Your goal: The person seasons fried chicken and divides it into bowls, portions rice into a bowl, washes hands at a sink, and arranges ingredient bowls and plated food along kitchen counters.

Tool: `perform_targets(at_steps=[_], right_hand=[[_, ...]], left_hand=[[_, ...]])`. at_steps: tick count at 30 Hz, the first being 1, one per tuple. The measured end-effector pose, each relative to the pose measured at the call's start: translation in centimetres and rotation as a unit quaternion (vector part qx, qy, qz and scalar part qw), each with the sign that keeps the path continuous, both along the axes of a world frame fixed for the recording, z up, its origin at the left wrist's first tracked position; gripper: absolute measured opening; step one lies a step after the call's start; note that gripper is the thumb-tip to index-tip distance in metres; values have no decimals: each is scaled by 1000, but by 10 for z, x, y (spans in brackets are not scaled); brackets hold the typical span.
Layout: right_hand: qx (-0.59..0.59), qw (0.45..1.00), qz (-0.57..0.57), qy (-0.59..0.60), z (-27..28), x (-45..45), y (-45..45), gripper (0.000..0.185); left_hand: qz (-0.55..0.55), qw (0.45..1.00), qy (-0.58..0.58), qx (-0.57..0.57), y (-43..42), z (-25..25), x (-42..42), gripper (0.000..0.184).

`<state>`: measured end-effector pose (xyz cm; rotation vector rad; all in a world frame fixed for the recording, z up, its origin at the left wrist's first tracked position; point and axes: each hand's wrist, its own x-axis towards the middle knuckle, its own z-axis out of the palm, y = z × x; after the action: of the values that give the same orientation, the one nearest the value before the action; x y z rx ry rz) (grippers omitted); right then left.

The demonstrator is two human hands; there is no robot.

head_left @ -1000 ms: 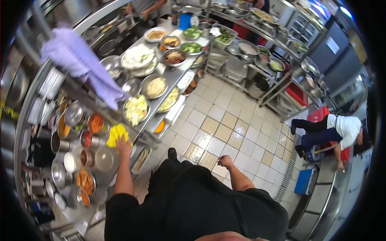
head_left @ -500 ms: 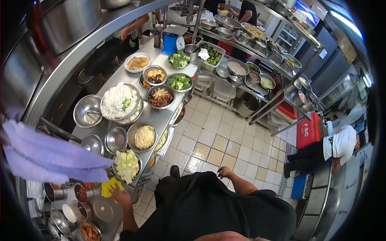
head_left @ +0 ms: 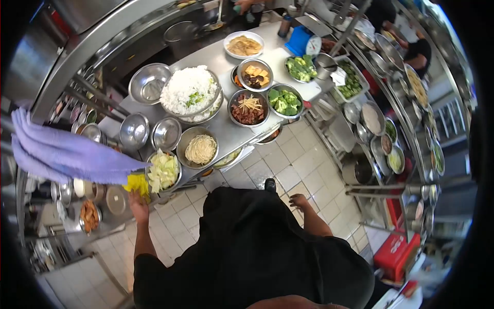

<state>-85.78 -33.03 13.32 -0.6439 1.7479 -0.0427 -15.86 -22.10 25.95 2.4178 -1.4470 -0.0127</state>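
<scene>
My left hand (head_left: pixel 138 206) is at a piece of bright yellow cloth (head_left: pixel 137 184) and seems to grip its lower edge; the cloth partly hides the fingers. Right beside it is a steel bowl of chopped cabbage (head_left: pixel 163 170). A purple towel (head_left: pixel 72 149) hangs in the foreground, covering part of the left side. My right hand (head_left: pixel 298 202) is held low in front of my body over the tiled floor, with its fingers apart and nothing in them. Farther up the counter are bowls of noodles (head_left: pixel 200 149), white rice (head_left: pixel 188 88) and meat strips (head_left: pixel 249 107).
Bowls of broccoli (head_left: pixel 284 101) and a blue scale (head_left: pixel 302 41) stand along the steel counter (head_left: pixel 231 134). Shelving with bowls runs along the right. A red crate (head_left: pixel 395 255) is at lower right. Another person's hand (head_left: pixel 248 5) shows at the top.
The view has swung, so the counter runs more across the picture. My left hand stays by the yellow cloth and cabbage bowl. The co-worker in white at right is out of view.
</scene>
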Motion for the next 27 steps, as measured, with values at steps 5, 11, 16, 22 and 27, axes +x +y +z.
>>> perform_targets(at_steps=[5,11,16,22,27], right_hand=[[-115,984,123,-55,-32,-67,-88,35],[-104,977,187,-23,-81,-119,-151,18],[-361,761,535,-71,-146,-147,-163,12],[-27,952,292,-88,-102,-84,-143,24],[-50,880,470,-42,-59,-44,-160,34]], left_hand=[[162,981,61,-86,47,8,-106,36],[-109,967,170,153,194,-169,-229,33],[108,863,404,284,233,-184,-342,29],[153,836,489,196,195,-217,-369,34],[34,923,341,177,116,-174,-339,36]])
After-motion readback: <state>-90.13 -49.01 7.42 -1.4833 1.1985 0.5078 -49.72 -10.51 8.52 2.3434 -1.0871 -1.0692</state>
